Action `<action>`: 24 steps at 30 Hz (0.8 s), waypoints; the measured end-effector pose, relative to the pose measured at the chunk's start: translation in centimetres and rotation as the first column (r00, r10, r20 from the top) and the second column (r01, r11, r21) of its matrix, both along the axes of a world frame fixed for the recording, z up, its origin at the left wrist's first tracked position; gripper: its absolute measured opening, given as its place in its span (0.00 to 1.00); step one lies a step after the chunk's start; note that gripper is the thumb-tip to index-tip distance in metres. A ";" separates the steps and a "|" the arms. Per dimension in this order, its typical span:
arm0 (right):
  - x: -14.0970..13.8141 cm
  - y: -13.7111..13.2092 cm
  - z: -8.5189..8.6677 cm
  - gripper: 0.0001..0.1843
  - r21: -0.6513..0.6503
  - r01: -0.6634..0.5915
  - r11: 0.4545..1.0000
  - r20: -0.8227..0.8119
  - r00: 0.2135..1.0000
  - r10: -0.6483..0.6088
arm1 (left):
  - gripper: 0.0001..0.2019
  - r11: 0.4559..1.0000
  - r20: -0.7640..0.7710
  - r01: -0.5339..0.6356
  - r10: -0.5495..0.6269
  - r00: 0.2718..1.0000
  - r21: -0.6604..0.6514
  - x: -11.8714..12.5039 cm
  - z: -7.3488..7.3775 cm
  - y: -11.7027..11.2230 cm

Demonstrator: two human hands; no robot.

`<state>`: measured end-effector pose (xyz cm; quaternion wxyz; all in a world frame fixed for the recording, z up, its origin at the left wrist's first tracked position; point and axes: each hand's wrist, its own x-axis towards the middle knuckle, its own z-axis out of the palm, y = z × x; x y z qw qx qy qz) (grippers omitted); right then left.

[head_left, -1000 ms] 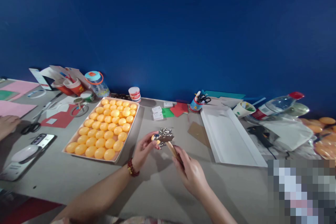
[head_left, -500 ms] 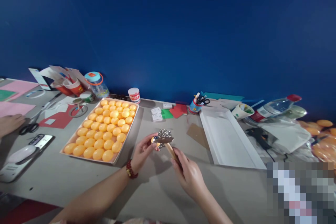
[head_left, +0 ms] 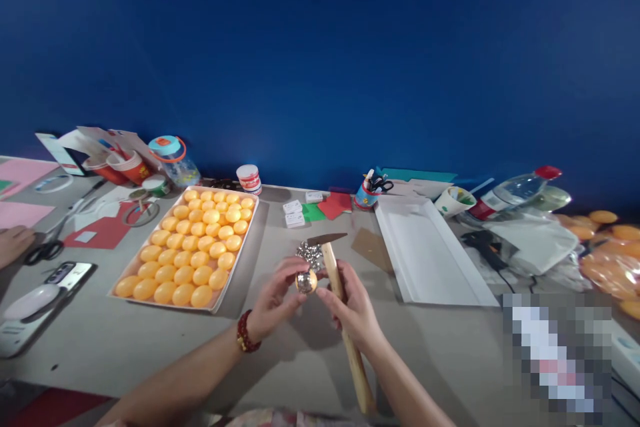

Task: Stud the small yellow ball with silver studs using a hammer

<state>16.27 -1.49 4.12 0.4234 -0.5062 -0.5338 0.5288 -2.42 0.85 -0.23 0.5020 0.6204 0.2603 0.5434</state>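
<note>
My left hand (head_left: 277, 297) pinches an orange ping-pong ball (head_left: 313, 279) that shows a patch of small shiny metal bits on the side facing me. My right hand (head_left: 354, 307) is close beside it, its fingers wrapped round the wooden handle of a hammer (head_left: 360, 373), with the thumb near the ball. The hammer's dark, narrow head points away from me. Just beyond the ball, a pile of small silvery metal pieces (head_left: 311, 253) lies on the table, partly hidden by my fingers and the hammer.
Left of my hands stands a box of orange balls (head_left: 216, 303). A white tray (head_left: 435, 260) lies to the right, with a glue gun (head_left: 483, 250) and a bottle (head_left: 515, 197) beyond. Small white boxes (head_left: 295, 219) sit ahead. Another person's hand (head_left: 15, 243) rests far left by scissors (head_left: 44, 252).
The hammer has swung away from the ball, and my right hand now grips it nearer the head. The ball has turned, showing its metal bits. My view has shifted slightly.
</note>
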 end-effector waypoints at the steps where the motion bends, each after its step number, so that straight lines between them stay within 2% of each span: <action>1: -0.2 0.1 0.0 0.23 -0.003 -0.008 1.000 -0.033 0.999 0.008 | 0.19 0.998 -0.050 -0.019 0.022 0.999 0.067 0.0 0.1 -0.1; 4: -0.5 0.3 0.0 0.25 -0.013 -0.008 1.000 -0.062 0.998 0.007 | 0.20 0.977 -0.175 -0.067 0.103 0.979 0.201 -0.2 0.5 -0.2; 7: -0.7 0.2 0.0 0.26 -0.049 0.009 0.999 -0.073 0.997 -0.012 | 0.20 0.962 -0.231 -0.086 0.148 0.962 0.258 -0.5 0.9 -0.1; 10: -0.9 0.0 0.1 0.25 -0.077 0.016 0.997 -0.111 0.994 -0.025 | 0.21 0.964 -0.255 -0.066 0.134 0.958 0.260 -0.5 1.0 -0.1; 13: -1.1 -0.1 0.1 0.26 -0.061 0.030 0.998 -0.140 0.989 -0.039 | 0.24 0.977 -0.211 -0.068 0.111 0.971 0.202 -0.3 0.8 -0.2; 16: -1.2 -0.2 -0.3 0.26 -0.061 0.032 0.998 -0.135 0.990 -0.040 | 0.23 0.981 -0.207 -0.082 0.119 0.971 0.176 -0.1 0.7 -0.2; 20: -1.4 -0.2 -0.9 0.28 -0.092 0.030 0.995 -0.122 0.992 -0.041 | 0.20 0.957 -0.256 -0.114 0.184 0.949 0.266 -0.2 0.9 -0.1; 24: -1.6 -0.2 -0.8 0.28 -0.101 0.011 0.995 -0.170 0.985 -0.028 | 0.19 0.944 -0.273 -0.109 0.199 0.941 0.312 -0.3 1.0 -0.1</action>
